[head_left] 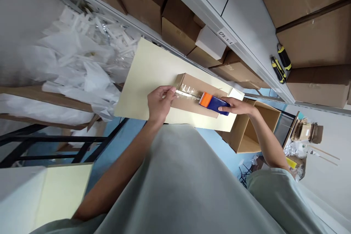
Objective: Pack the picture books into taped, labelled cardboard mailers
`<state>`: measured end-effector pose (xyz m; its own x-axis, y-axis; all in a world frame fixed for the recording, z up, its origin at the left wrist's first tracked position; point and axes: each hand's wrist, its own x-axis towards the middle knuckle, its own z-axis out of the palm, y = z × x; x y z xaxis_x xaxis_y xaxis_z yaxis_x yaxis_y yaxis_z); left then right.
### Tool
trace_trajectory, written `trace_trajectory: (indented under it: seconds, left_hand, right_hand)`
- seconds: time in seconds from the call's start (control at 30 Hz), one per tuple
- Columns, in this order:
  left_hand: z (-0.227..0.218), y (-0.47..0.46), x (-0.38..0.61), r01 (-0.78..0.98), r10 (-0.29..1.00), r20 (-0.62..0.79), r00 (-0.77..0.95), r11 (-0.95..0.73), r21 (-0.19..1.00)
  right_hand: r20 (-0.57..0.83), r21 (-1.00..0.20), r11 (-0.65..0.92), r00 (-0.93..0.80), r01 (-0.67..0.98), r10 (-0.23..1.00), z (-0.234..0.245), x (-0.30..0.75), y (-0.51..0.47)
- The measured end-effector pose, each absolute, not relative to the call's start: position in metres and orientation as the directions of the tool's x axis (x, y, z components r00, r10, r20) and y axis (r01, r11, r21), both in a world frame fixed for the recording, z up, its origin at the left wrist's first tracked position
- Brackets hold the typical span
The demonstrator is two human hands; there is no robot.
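A grey metal shelf [246,18] packed with brown cartons runs across the top of the view. To the left lies a big heap of white plastic wrapping [76,58]. A pale yellow desk [145,73] juts out from the shelf, and an open empty carton [246,135] stands below its right end.

A small flat cardboard box [193,81] lies on the desk, near its right end, with both hands on it. The left hand [160,102] has its fingers curled and presses down on the box's left end. The right hand [237,106] is closed around a blue and orange tape dispenser [214,103] that rests on the box's right part. A strip of clear tape [188,93] stretches along the box top between the left fingertips and the dispenser.

Two yellow-and-black tool handles [281,64] sit on the shelf edge, far right.
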<state>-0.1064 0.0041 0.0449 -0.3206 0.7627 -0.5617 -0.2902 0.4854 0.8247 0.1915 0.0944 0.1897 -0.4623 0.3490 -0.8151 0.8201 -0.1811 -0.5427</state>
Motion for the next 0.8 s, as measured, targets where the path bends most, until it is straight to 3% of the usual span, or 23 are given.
trace_trajectory:
  seconds: [0.13, 0.33, 0.47, 0.67, 0.8]
  left_hand:
    - [0.034, 0.007, -0.107, -0.176, 0.783, -0.522, -0.338, 0.492, 0.853]
    - [0.014, 0.009, -0.111, -0.399, 0.741, -0.613, -0.272, 0.493, 0.773]
    - [-0.001, 0.012, -0.110, -0.415, 0.728, -0.629, -0.274, 0.501, 0.760]
    - [-0.020, 0.014, -0.101, -0.182, 0.785, -0.563, -0.261, 0.532, 0.827]
    - [-0.009, 0.008, -0.112, 0.002, 0.807, -0.468, -0.359, 0.503, 0.865]
  right_hand:
    - [-0.818, -0.540, -0.184, -0.460, 0.821, 0.347, 0.190, 0.184, 0.096]
    - [-0.815, -0.538, -0.195, -0.447, 0.820, 0.368, 0.189, 0.167, 0.095]
    - [-0.809, -0.546, -0.205, -0.448, 0.813, 0.380, 0.186, 0.157, 0.095]
    - [-0.805, -0.548, -0.193, -0.451, 0.814, 0.384, 0.185, 0.154, 0.097]
    - [-0.792, -0.557, -0.164, -0.462, 0.814, 0.398, 0.180, 0.159, 0.094]
